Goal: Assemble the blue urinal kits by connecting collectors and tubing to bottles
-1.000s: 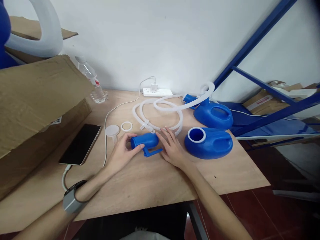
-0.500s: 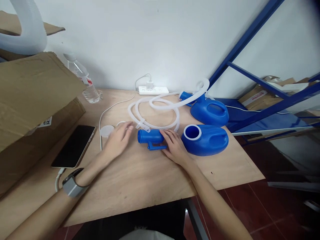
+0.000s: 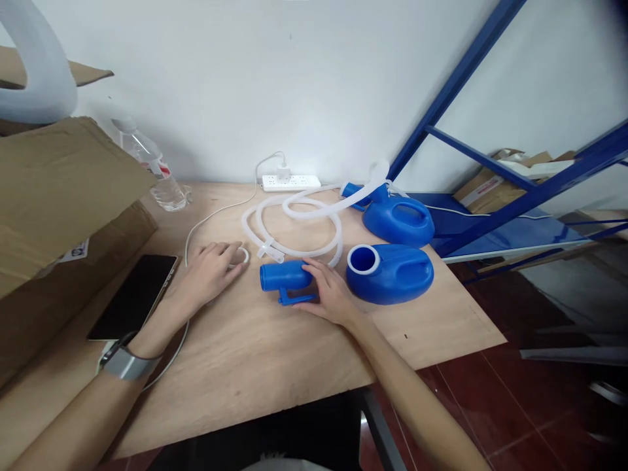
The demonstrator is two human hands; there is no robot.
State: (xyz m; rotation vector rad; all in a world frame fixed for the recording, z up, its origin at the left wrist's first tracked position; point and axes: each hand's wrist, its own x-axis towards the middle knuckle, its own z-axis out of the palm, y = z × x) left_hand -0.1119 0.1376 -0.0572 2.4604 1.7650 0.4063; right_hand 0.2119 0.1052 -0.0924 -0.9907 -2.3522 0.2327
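Note:
My right hand (image 3: 330, 291) is closed around the right end of a blue plastic tube piece (image 3: 282, 276) with a side handle, which lies on the table. At the left, my left hand (image 3: 210, 271) rests low over the tabletop, thumb and forefinger closed on a thin white ring (image 3: 244, 251). Its palm hides whatever lies beneath. Right of my right hand lies a blue bottle (image 3: 397, 278) with a white-rimmed open mouth. Another blue bottle (image 3: 400, 226) stands behind it, fitted with a tube piece. A translucent hose (image 3: 299, 252) lies coiled behind the blue tube piece.
A cardboard box (image 3: 63, 183) fills the left side, with a phone (image 3: 135, 297) and a water bottle (image 3: 159, 173) beside it. A power strip (image 3: 291, 183) sits against the wall. To the right rises a blue metal frame (image 3: 456, 78).
My left hand has drawn back and lowered onto the table at the white ring, covering the white disc. My right hand stays on the blue tube piece. The view has shifted slightly.

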